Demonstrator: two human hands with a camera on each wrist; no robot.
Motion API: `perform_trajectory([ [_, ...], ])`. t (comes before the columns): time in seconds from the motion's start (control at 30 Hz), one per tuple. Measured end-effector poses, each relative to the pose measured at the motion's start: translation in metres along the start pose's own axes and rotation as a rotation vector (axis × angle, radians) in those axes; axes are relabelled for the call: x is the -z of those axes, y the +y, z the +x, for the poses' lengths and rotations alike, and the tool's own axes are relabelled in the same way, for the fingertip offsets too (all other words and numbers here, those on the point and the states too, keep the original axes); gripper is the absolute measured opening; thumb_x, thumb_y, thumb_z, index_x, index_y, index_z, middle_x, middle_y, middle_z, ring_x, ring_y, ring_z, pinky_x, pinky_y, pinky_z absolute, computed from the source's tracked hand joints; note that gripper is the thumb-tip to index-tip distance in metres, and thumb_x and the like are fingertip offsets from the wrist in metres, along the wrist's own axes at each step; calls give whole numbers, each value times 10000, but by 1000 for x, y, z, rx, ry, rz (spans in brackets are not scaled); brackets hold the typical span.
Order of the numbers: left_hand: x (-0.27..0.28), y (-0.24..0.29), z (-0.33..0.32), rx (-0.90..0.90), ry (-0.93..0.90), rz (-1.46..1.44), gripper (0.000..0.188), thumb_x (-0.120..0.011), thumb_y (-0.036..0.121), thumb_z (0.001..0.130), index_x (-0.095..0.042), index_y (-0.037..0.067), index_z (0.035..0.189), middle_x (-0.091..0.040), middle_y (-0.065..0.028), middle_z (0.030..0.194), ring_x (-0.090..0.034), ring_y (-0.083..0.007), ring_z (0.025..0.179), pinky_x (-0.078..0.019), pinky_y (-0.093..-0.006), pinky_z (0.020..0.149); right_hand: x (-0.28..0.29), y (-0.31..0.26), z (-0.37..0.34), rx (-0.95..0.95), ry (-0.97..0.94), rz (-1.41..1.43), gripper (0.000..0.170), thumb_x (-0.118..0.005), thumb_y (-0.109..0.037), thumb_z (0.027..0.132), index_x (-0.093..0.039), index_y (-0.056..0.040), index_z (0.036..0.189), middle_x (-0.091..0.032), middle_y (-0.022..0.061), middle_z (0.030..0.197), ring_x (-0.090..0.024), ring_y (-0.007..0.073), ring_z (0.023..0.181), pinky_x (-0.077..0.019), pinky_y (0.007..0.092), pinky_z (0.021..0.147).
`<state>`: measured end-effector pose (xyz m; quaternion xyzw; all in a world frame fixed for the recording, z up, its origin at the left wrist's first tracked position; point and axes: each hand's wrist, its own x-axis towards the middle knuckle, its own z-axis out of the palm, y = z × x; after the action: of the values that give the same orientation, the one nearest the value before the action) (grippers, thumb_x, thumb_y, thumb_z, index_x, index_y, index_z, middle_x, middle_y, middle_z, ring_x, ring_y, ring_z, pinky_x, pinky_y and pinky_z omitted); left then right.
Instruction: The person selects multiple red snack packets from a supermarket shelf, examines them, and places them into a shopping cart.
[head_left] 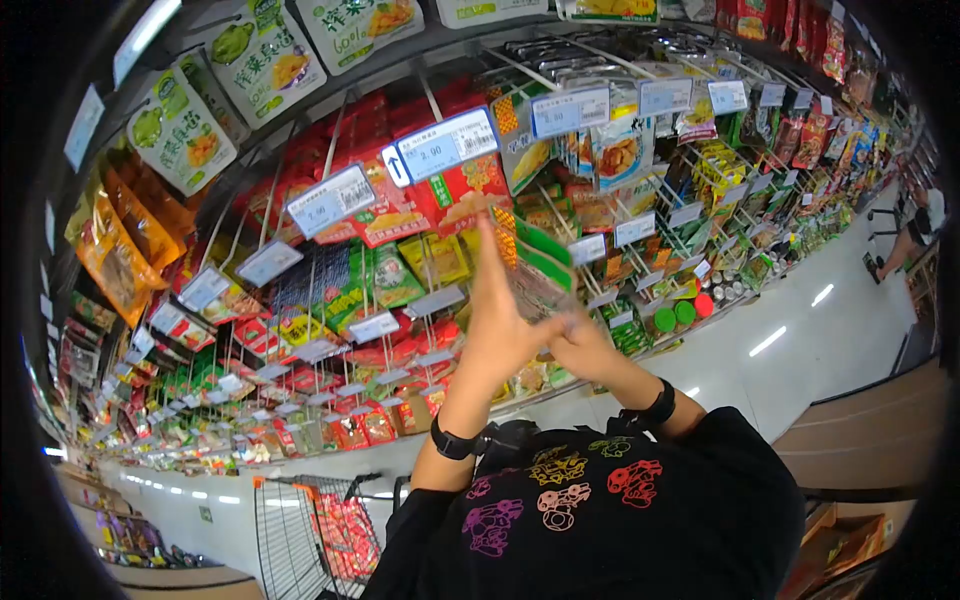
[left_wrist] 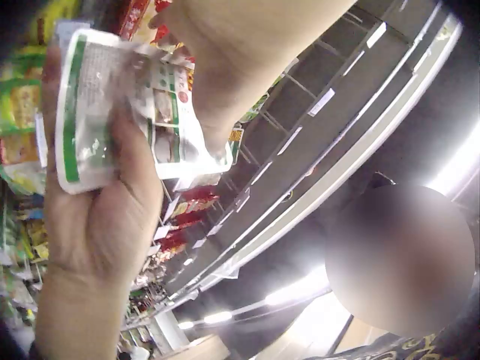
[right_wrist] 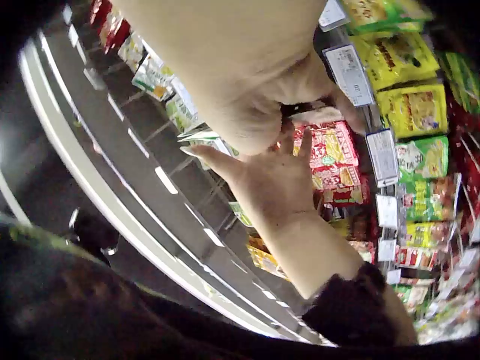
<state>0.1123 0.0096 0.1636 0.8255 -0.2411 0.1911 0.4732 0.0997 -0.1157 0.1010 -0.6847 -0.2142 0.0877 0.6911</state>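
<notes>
My left hand (head_left: pixel 497 315) is raised before hanging red packets (head_left: pixel 463 195), fingers extended and its thumb stretched toward my right hand (head_left: pixel 585 348). A flat white and green packet (head_left: pixel 545 268) is gripped in my right hand. In the left wrist view my right hand (left_wrist: pixel 112 202) has its thumb across this packet (left_wrist: pixel 90 124), while my left hand (left_wrist: pixel 217 82) lies at the packet's other edge. From the right wrist view my left hand (right_wrist: pixel 274 180) shows spread fingers by red packets (right_wrist: pixel 330 154); my right hand (right_wrist: pixel 255 112) is near the camera, its fingers mostly hidden.
Racks of hanging packets with price tags (head_left: pixel 440 147) stretch across the view. Green and white packets (head_left: pixel 180 135) hang at upper left. A wire cart (head_left: pixel 290 530) holding red packets stands at lower left. A person (head_left: pixel 925 225) is on the pale floor (head_left: pixel 790 335) at far right.
</notes>
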Motion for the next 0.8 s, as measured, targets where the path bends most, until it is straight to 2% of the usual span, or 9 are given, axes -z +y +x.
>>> perform_trajectory([
  [0.07, -4, -5, 9, -45, -104, -126, 1027, -709, 169, 587, 3, -31, 1300, -49, -225, 1358, -98, -321, 1265, -140, -375, 1018, -9, -7, 18, 176, 136, -388, 735, -502, -29, 711, -76, -18, 1310, -197, 222, 1315, -240, 297, 1219, -235, 395, 975],
  [0.13, -13, -28, 22, -69, -32, -427, 976, -675, 137, 591, -29, 3, 1310, -153, -187, 1337, -222, -303, 1221, -216, -362, 987, -13, -11, 22, 297, 192, -493, 826, -587, -158, 687, -61, 3, 1303, -73, 267, 1329, -132, 382, 1239, -178, 419, 995],
  [0.37, -11, -53, 49, 216, -134, -1322, 716, -514, 199, 637, -244, 0, 1270, -334, -166, 1268, -369, -283, 1147, -324, -380, 929, 19, -64, 30, 144, 1, -978, 838, -644, -234, 652, -143, 16, 1275, -140, 249, 1302, -183, 379, 1217, -184, 402, 995],
  [0.4, -11, -57, 51, 230, -222, -1432, 713, -510, 204, 651, -233, 0, 1275, -327, -159, 1276, -356, -277, 1158, -300, -378, 946, 29, -57, 34, 302, 121, -922, 745, -640, -161, 673, -176, 8, 1230, -224, 203, 1252, -234, 302, 1207, -218, 382, 981],
  [0.5, -16, -52, 56, 220, -373, -1553, 708, -474, 264, 675, -224, -22, 1273, -303, -186, 1289, -357, -290, 1160, -295, -366, 953, 34, -20, 38, 141, 452, -241, 631, -611, -57, 699, -195, -25, 1172, -315, 140, 1161, -343, 218, 1135, -307, 335, 927],
  [0.53, -18, -50, 57, 190, -400, -1553, 707, -476, 266, 677, -226, -23, 1272, -301, -193, 1287, -359, -294, 1158, -299, -364, 950, 36, -11, 43, 242, 519, -489, 582, -586, 32, 700, -197, -54, 1125, -377, 82, 1060, -427, 149, 1026, -383, 278, 844],
  [0.63, -18, -47, 63, 219, -460, -1511, 790, -507, 345, 683, -151, -9, 1292, -247, -289, 1277, -328, -421, 1143, -328, -439, 925, 35, -10, 39, 19, 531, 63, 594, -646, -39, 677, -238, -37, 1108, -517, 96, 911, -527, 129, 812, -448, 264, 697],
  [0.67, -21, -54, 63, 248, -479, -1536, 799, -515, 342, 678, -145, -7, 1295, -241, -289, 1280, -320, -424, 1147, -328, -441, 925, 38, -6, 39, 10, 538, 158, 564, -668, -45, 660, -319, -32, 1103, -545, 19, 790, -540, 95, 709, -453, 240, 652],
  [0.8, -25, -68, 61, 445, -240, -1265, 400, -499, 168, 777, -430, -26, 1120, -520, -118, 1052, -511, -184, 943, -392, -304, 816, 49, -21, 27, -116, 425, -160, 383, -693, -47, 644, -531, -28, 989, -551, -21, 780, -478, 26, 653, -408, 177, 575],
])
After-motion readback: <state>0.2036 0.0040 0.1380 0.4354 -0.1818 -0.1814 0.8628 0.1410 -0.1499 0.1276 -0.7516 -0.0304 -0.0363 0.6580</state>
